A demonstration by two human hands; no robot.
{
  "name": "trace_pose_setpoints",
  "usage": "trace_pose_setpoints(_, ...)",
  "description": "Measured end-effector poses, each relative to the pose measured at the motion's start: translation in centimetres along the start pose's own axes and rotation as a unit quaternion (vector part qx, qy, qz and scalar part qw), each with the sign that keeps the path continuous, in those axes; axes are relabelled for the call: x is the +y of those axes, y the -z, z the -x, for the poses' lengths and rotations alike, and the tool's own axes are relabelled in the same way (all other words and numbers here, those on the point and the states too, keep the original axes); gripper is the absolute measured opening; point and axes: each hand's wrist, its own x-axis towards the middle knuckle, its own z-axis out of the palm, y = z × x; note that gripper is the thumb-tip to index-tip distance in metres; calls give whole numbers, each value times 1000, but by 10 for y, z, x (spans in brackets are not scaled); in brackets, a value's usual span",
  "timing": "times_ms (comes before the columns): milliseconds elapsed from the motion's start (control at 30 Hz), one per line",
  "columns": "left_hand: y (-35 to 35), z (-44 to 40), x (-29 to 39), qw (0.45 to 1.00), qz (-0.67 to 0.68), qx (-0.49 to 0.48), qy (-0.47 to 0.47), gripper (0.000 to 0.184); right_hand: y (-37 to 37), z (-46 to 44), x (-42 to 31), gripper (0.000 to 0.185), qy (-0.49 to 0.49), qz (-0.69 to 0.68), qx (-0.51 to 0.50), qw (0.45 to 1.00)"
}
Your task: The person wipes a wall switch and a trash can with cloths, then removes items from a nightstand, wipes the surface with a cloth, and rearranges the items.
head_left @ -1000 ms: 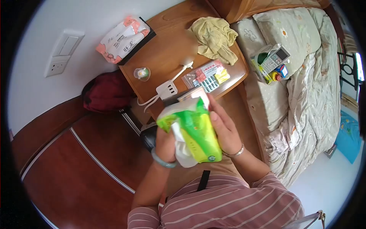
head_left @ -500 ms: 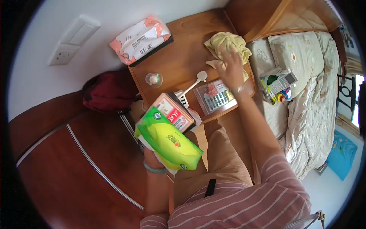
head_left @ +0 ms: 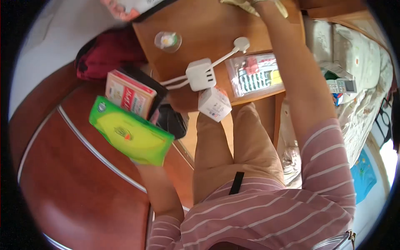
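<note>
My left hand (head_left: 145, 166) is mostly hidden beneath a green tissue pack (head_left: 131, 133). It carries the pack together with a cream and red printed box (head_left: 128, 96) and a dark, flat case or box (head_left: 152, 87) behind it, left of my legs. My right hand (head_left: 263, 3) reaches to the far side of the wooden table, at a pale yellow cloth (head_left: 241, 5). The frame's top edge cuts off its fingers, so their grip is hidden.
On the wooden table (head_left: 200, 25) are a white power strip (head_left: 200, 75), a small white box (head_left: 214, 104) at the edge, a clear packet (head_left: 255, 77) and a small clear container (head_left: 168, 41). A maroon bag (head_left: 110, 52) stands left; a bed (head_left: 362, 96) stands right.
My left hand has moved left with the tissue pack and boxes, uncovering the power strip and small white box. The view has shifted, so the cloth and right hand now sit at the top edge.
</note>
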Motion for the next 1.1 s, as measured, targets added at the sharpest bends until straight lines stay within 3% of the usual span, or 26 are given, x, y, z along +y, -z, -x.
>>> trace_pose_setpoints(67,-33,-10,4,982,-51,182,3,60,6,2,0,40,-2,-62,-55,997)
trace_pose_setpoints(100,-12,-17,9,999,6,30,9,61,15,11,8,39,100,-58,-27,993)
trace_pose_setpoints(133,-3,-19,11,997,75,-27,10,61,38,24,9,41,94,-105,-79,987)
trace_pose_setpoints(233,22,-24,21,957,238,-162,27,61,63,72,48,54,208,-68,-170,961)
trace_pose_setpoints(267,29,-22,26,956,246,-156,7,61,76,84,55,58,200,-70,-213,954)
trace_pose_setpoints(300,37,-21,32,958,248,-145,-14,60,85,90,63,57,261,-63,-218,938)
trace_pose_setpoints(400,64,-7,48,960,246,-113,-75,60,69,87,92,55,244,-85,-192,947)
trace_pose_setpoints(433,75,-2,52,960,244,-102,-91,60,55,73,100,52,189,-31,-241,951)
trace_pose_setpoints(500,96,9,61,959,240,-87,-121,60,28,23,93,41,377,26,-118,918)
trace_pose_setpoints(533,107,14,66,959,236,-78,-133,60,11,12,83,35,135,-3,-154,979)
trace_pose_setpoints(600,128,23,75,959,230,-65,-153,59,-6,-22,45,33,27,-31,-114,993)
trace_pose_setpoints(700,152,36,85,958,223,-46,-173,59,-33,-48,47,34,108,44,-98,988)
trace_pose_setpoints(800,163,44,87,960,213,-35,-177,59,-20,-49,48,33,213,14,-94,972)
trace_pose_setpoints(933,163,55,81,964,209,-28,-159,58,4,-32,53,30,162,33,-98,981)
trace_pose_setpoints(1000,162,60,79,966,209,-27,-151,58,1,-7,99,33,120,60,-117,984)
trace_pose_setpoints(1067,162,61,75,966,213,-33,-142,58,40,14,59,38,-127,92,-185,970)
trace_pose_setpoints(1100,162,60,73,966,215,-38,-138,58,34,24,93,40,-45,162,-207,964)
